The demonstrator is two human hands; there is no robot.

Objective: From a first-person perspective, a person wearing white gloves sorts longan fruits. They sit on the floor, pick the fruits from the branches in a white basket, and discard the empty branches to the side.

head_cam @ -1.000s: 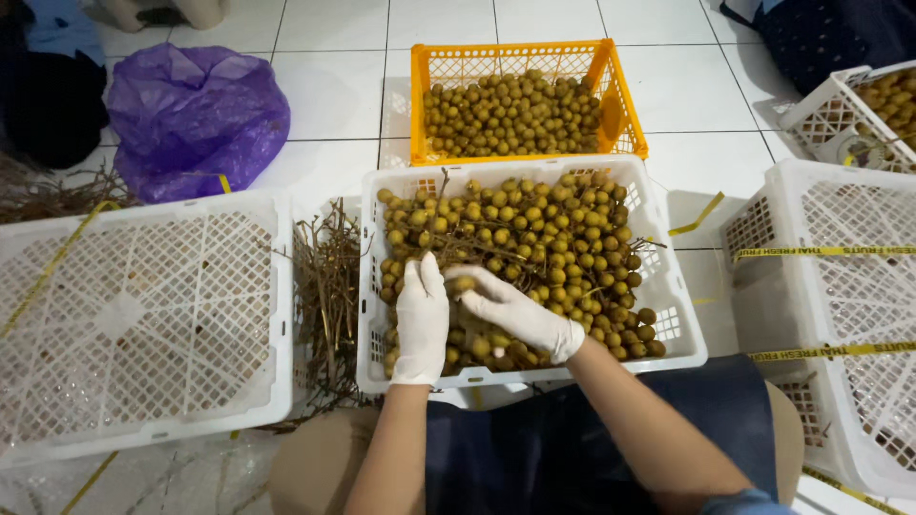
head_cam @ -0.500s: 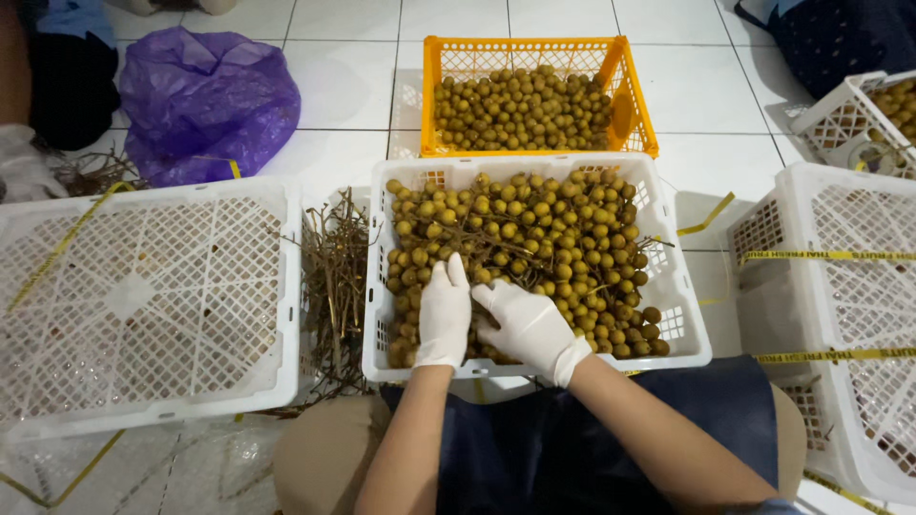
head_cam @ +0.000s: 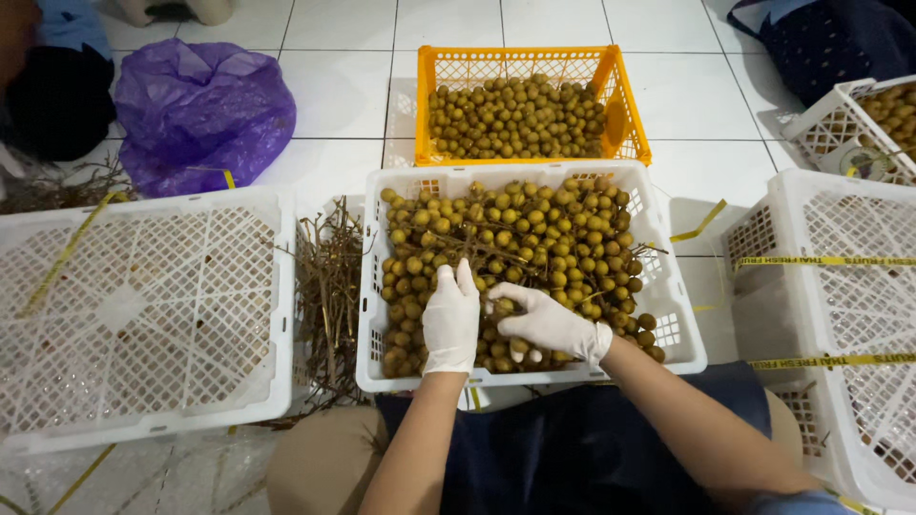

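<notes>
A white plastic crate (head_cam: 677, 315) right in front of me is heaped with small tan round fruits on brown stems (head_cam: 515, 238). Both my hands wear white gloves and rest in the near part of the heap. My left hand (head_cam: 450, 319) lies flat on the fruit, fingers pointing away from me. My right hand (head_cam: 546, 324) reaches in from the right, its fingers curled around a bunch of fruit beside the left hand. What lies under the palms is hidden.
An orange crate (head_cam: 625, 105) of loose fruit stands behind. An upturned white crate (head_cam: 143, 305) sits left, bare twigs (head_cam: 329, 286) between it and the middle crate. White crates with yellow straps (head_cam: 840, 315) stand right. A purple bag (head_cam: 200, 105) lies far left, another person's sleeve (head_cam: 43, 86) beside it.
Both hands have stayed in the near part of the heap, shifting only slightly among the fruit. The view has drifted a little; another person's gloved hand at far left is gone from sight.
</notes>
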